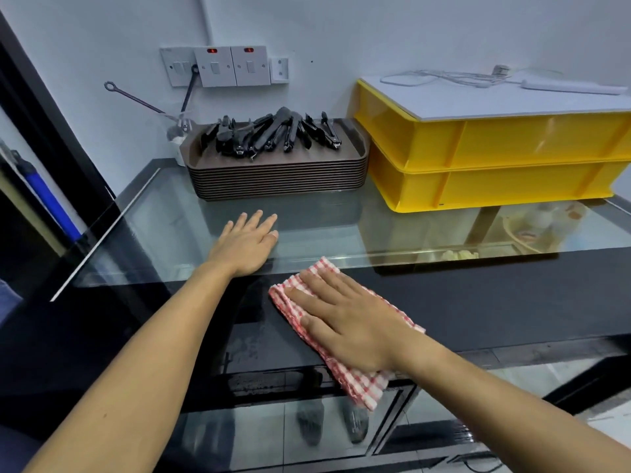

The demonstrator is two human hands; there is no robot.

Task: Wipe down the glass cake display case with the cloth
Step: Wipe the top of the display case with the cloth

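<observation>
The glass cake display case [164, 213] has a clear glass top and a black front band. My left hand [246, 244] lies flat and open on the glass top, fingers spread, holding nothing. My right hand [345, 319] presses flat on a red-and-white checked cloth [362, 387] against the black front band of the case, just below the glass edge. The cloth's lower end hangs over the glass front panel. Cakes show dimly through the glass at the right.
A stack of brown trays [280, 179] holding several black tongs [273, 133] stands at the back of the glass top. Two stacked yellow crates [495, 165] with a white board and power strip [573, 86] sit at the right. Wall sockets [225, 66] are behind.
</observation>
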